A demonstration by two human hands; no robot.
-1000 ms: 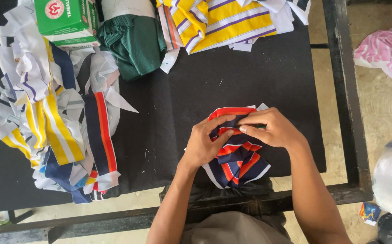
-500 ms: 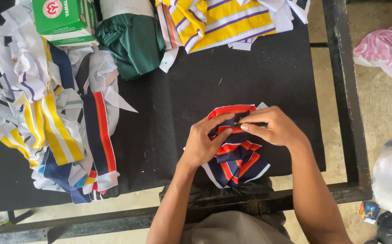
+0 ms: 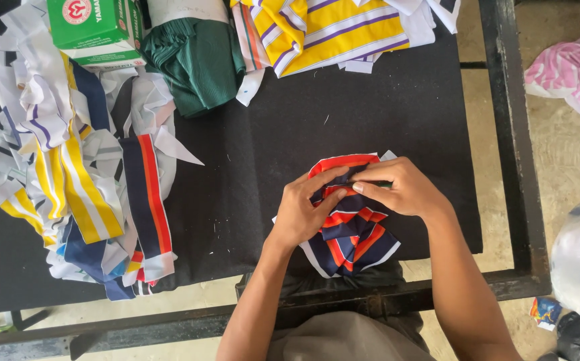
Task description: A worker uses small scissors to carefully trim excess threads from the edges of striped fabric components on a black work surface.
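Little moved since earlier: both hands stay bunched over striped collar pieces (image 3: 350,227) on black surface (image 3: 250,194). Left hand (image 3: 306,210) pinches red edge; right hand (image 3: 400,187) grips thin dark tool. Left of bundle: large striped heap (image 3: 82,180), seemingly unsorted. Progress cannot be judged.

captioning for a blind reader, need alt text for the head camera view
Seen from above, a person's left hand and right hand pinch a navy, red and white striped fabric bundle on a black table. A heap of striped fabric strips lies left, green cloth and a green box behind.
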